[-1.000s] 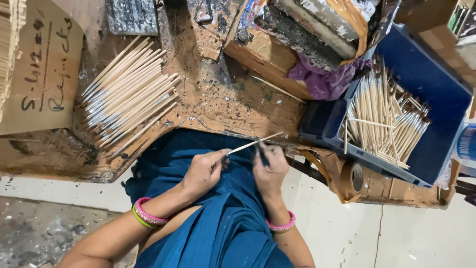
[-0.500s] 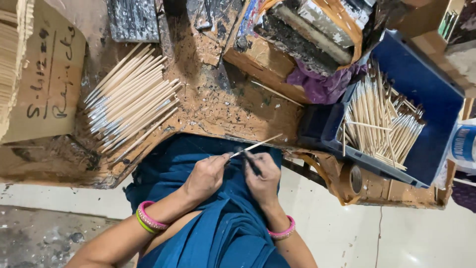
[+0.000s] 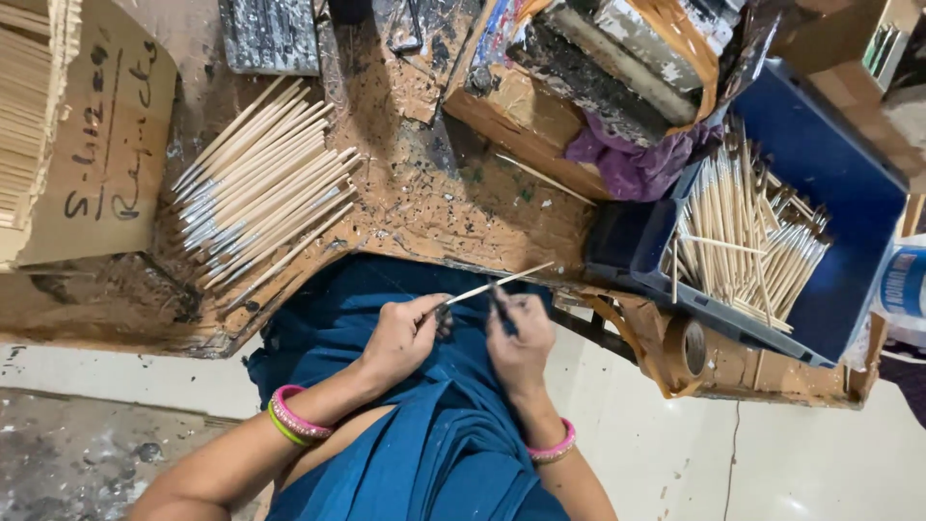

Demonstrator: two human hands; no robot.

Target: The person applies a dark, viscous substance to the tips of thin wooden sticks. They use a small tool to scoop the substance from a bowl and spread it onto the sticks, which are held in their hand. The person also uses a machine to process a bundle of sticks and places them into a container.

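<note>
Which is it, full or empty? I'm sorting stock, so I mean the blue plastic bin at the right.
Partly full: the blue plastic bin holds a loose heap of pale wooden-handled brushes; much blue floor shows.

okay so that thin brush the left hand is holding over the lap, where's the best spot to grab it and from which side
Probably the bare wooden handle, past where the left hand pinches the brush. The pale stick slants up toward the table edge, its far end free. Come from the right side with the fingers set across the stick. Stay off the dark end by the right hand, where a dark tool lies close against it.
</note>
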